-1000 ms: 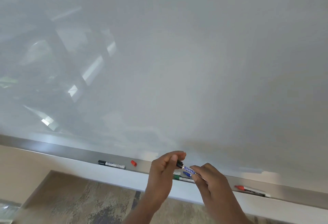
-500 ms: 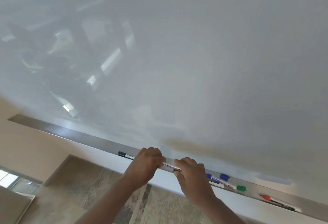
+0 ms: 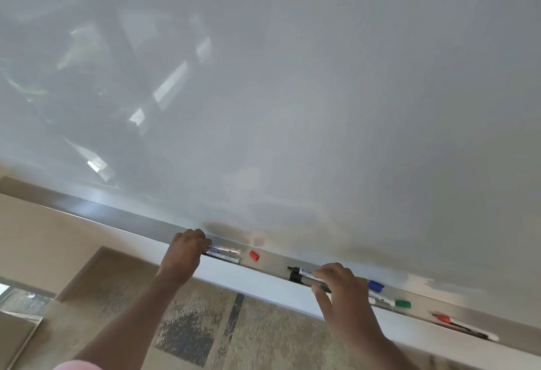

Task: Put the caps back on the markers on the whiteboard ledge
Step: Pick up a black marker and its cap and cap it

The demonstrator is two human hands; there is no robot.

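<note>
A steel ledge (image 3: pixel 272 264) runs under the whiteboard. My left hand (image 3: pixel 187 252) is curled over the left end of a white marker (image 3: pixel 224 250) that lies on the ledge, with a second white marker (image 3: pixel 227 258) just in front of it. A loose red cap (image 3: pixel 254 255) lies to their right. My right hand (image 3: pixel 342 284) pinches a black-tipped marker (image 3: pixel 298 270) resting on the ledge; a dark shape lies under its tip. Beyond it are a blue cap (image 3: pixel 375 284), a green-tipped marker (image 3: pixel 382 300), a green cap (image 3: pixel 403 303) and a red-tipped marker (image 3: pixel 462 327).
The glossy whiteboard (image 3: pixel 292 106) fills the upper view and mirrors window light. Below the ledge are a beige wall (image 3: pixel 44 237) and patterned carpet (image 3: pixel 205 325). A pink sleeve edge (image 3: pixel 76 365) shows at the bottom.
Both hands carried one marker left and laid it on the ledge beside the other white marker. My right hand then let go and moved right onto the black-tipped marker.
</note>
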